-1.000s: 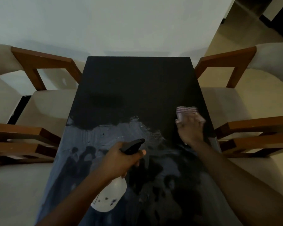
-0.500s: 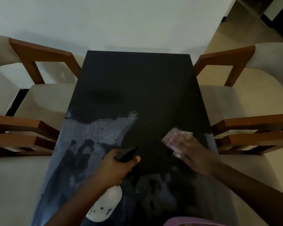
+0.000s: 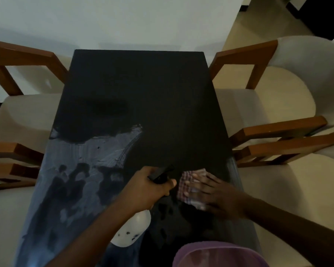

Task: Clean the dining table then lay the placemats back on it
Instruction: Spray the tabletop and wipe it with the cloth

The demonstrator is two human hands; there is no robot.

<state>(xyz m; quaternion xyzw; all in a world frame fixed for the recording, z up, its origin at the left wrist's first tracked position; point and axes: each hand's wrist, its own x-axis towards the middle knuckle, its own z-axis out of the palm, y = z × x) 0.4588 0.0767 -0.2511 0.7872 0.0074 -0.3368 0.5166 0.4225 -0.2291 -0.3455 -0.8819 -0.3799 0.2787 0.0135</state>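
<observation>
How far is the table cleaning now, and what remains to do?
Done: spray lies on the near half of the table, as a pale wet film. In hand: the right hand presses a checked cloth flat on the near right part, while the left hand grips the spray bottle. Left: wiping the film on the near left, then laying the placemats; none are in view.

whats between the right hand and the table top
A checked cloth, pressed flat under the right hand on the dark table; the head view shows it.
</observation>
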